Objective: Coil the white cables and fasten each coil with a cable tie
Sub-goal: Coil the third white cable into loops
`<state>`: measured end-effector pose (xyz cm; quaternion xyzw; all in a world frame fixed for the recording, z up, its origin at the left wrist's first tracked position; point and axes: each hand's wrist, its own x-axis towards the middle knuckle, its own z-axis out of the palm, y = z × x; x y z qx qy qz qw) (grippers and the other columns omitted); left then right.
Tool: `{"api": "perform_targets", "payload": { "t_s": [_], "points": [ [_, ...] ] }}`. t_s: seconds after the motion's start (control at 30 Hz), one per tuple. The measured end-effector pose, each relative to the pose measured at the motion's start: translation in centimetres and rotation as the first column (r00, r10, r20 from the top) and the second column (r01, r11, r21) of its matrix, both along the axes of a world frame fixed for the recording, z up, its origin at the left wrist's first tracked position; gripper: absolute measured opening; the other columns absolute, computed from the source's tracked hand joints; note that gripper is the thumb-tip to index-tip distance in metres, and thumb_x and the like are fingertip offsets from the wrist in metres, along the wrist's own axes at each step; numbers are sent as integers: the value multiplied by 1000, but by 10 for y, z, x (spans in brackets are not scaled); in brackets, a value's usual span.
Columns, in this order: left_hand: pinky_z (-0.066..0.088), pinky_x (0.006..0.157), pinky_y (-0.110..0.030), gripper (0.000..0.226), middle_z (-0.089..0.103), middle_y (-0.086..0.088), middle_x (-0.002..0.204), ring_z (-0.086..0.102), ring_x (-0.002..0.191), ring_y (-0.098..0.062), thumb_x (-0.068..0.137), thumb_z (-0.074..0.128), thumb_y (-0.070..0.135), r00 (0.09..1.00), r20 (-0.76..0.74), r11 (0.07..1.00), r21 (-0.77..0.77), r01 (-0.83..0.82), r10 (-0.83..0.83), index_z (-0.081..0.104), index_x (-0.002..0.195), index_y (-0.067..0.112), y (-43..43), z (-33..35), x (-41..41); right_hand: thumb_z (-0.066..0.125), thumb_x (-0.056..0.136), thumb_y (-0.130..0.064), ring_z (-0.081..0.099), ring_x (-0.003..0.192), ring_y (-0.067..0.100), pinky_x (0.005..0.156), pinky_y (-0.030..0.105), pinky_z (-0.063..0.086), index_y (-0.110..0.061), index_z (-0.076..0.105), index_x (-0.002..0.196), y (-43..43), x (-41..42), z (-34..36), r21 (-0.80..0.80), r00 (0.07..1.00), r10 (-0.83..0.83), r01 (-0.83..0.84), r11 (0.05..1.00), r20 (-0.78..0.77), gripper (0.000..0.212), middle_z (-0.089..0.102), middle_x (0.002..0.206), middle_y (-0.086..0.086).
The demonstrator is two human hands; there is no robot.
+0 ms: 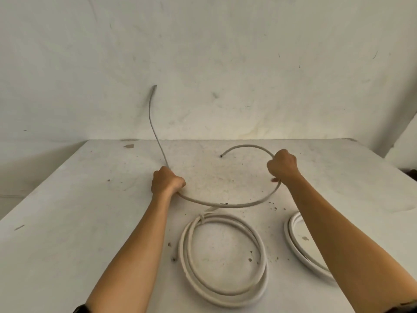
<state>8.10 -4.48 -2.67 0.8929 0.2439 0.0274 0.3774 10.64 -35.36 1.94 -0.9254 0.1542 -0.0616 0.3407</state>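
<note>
Head view: loose white cable (243,205) arcs just beyond the tied coil (186,249), your left hand (167,180) and right hand (283,167) each fisted round it, likely bending the first loop, both ends free; another coil (291,236) sits right of the tied coil.

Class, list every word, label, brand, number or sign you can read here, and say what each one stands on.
None. No print shows on the loose cable, the tied coil, the second coil, the table or the wall; the marks there are stains, not letters.
</note>
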Motion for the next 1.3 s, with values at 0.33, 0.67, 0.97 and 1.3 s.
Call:
{"api": "perform_targets", "payload": {
  "t_s": [0.33,0.67,0.97,1.3],
  "points": [
    [57,45,-23,23,50,-18,94,65,67,-31,74,46,-28,971,76,663,-742,-95,224,56,78,-7,12,21,-1,49,107,-23,39,50,14,39,21,32,-45,70,115,13,-16,61,469,878,106,-347,813,466,31,46,68,1],
    [55,53,-25,31,55,-3,73,51,63,-17,107,45,21,960,280,448,-856,258,-19,72,109,6,41,98,-37,67,101,-27,31,49,18,46,27,32,-35,81,111,-2,-56,97,185,700,467,-641,745,540,18,41,54,-6],
    [57,86,-33,31,79,-8,92,77,84,-23,108,44,23,760,560,708,-384,592,-331,69,96,10,-24,152,-82,72,97,-26,38,47,17,46,23,35,-30,83,104,46,-88,136,20,569,653,-762,648,500,13,46,51,-3],
    [27,45,-23,30,45,10,54,32,45,-8,106,44,22,758,651,802,-430,415,-42,64,87,12,-30,148,-84,77,92,-35,55,44,21,41,28,44,-20,77,104,39,-94,110,459,738,350,-647,608,577,19,73,74,12]
  ]
}}
